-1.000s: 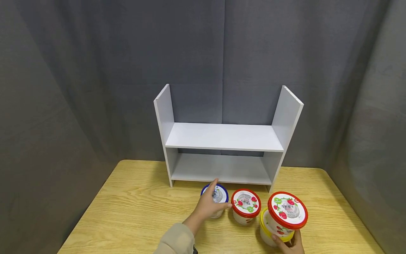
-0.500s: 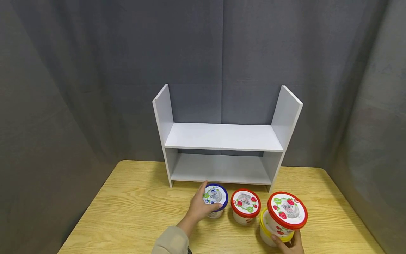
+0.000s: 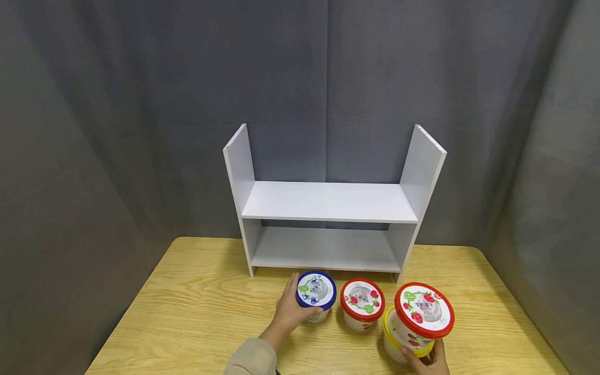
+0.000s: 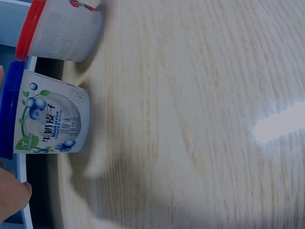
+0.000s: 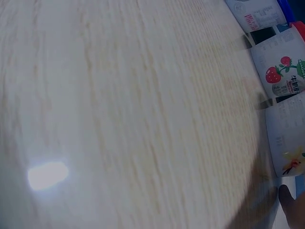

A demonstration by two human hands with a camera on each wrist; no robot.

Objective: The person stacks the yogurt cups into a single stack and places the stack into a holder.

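Observation:
My left hand (image 3: 289, 312) is at the left and front of a white tub with a blue lid (image 3: 317, 289) and blueberry pictures. Its fingers run fairly straight along the far left side and the thumb lies near the front. In the left wrist view a small gap shows between the thumb (image 4: 13, 194) and the lid. My right hand (image 3: 432, 362) grips a yellow-lidded tub (image 3: 394, 345) low at its front, thumb on the near side. On top of that tub sits a red-lidded strawberry tub (image 3: 424, 310), slightly off to the right. A second red-lidded tub (image 3: 362, 299) stands between.
A white two-level shelf (image 3: 330, 202) stands behind the tubs on the wooden table (image 3: 197, 307). Its upright side panels rise at left and right. Grey curtains (image 3: 140, 104) close off the back and both sides.
My left hand has slid left from over the blue lid to the tub's left side, uncovering the lid. The right hand and its stack have not moved.

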